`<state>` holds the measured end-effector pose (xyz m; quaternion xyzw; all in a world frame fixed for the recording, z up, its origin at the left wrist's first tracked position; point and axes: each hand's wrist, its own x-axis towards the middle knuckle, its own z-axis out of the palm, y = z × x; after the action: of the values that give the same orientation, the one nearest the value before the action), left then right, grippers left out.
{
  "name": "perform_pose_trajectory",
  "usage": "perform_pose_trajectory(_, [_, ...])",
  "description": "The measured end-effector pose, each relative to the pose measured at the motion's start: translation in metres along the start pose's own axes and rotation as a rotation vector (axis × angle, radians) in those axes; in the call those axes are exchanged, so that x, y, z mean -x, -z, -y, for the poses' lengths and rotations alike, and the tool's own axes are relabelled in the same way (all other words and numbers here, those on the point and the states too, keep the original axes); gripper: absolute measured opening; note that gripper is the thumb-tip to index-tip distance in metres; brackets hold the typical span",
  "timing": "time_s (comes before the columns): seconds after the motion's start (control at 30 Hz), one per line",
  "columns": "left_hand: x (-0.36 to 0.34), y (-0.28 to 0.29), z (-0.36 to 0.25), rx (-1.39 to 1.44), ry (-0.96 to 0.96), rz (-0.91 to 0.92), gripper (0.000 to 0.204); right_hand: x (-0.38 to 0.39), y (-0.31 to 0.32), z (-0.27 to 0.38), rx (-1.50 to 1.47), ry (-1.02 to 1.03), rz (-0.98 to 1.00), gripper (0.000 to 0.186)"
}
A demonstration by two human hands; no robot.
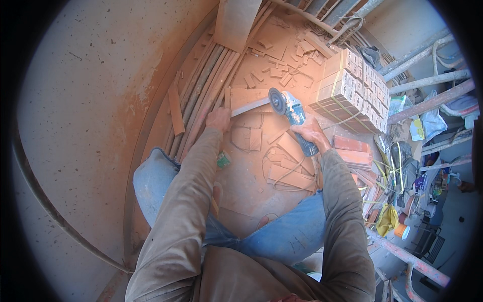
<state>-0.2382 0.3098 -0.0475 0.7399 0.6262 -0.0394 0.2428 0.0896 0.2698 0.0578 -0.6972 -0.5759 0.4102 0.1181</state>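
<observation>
- While the right hand (310,132) wraps around a blue angle grinder (296,115), the grinder's disc (277,101) sits right by the end of a pale strip (250,106), can't tell if touching
- left hand (218,120) has its fingers closed on the strip's other end, near some long poles (204,94)
- dusty floor (246,183) below, flat reddish pieces (288,176) scattered around
- strapped stack of packs (347,94) off to the right
</observation>
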Motion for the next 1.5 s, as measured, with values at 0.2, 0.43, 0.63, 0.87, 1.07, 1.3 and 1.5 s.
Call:
perform_pose_trajectory(0.2, [0.01, 0.0, -0.007, 0.02, -0.016, -0.07, 0.025, -0.002, 0.0, -0.007, -0.004, 0.04, -0.016, 0.049])
perform_pose_trajectory(0.43, [0.006, -0.015, -0.001, 0.001, -0.006, -0.094, 0.021, 0.002, -0.005, -0.006, -0.038, 0.02, -0.022, 0.046])
perform_pose_trajectory(0.63, [0.005, -0.018, -0.004, -0.042, -0.021, -0.104, 0.022, 0.0, -0.006, -0.011, -0.038, 0.012, -0.012, 0.044])
perform_pose_trajectory(0.87, [0.006, -0.017, -0.002, -0.022, -0.029, -0.119, 0.022, 0.0, -0.006, -0.008, -0.006, 0.0, -0.029, 0.043])
perform_pose_trajectory(1.07, [0.005, -0.018, -0.002, -0.012, -0.027, -0.085, 0.023, 0.002, -0.006, -0.003, -0.025, -0.017, -0.025, 0.041])
perform_pose_trajectory(1.3, [0.007, -0.016, -0.003, -0.001, -0.022, -0.106, 0.022, 0.002, -0.006, -0.005, -0.042, -0.035, -0.01, 0.042])
perform_pose_trajectory(1.5, [0.006, -0.017, -0.001, -0.007, -0.022, -0.105, 0.022, -0.002, -0.006, -0.006, -0.005, -0.037, -0.012, 0.045])
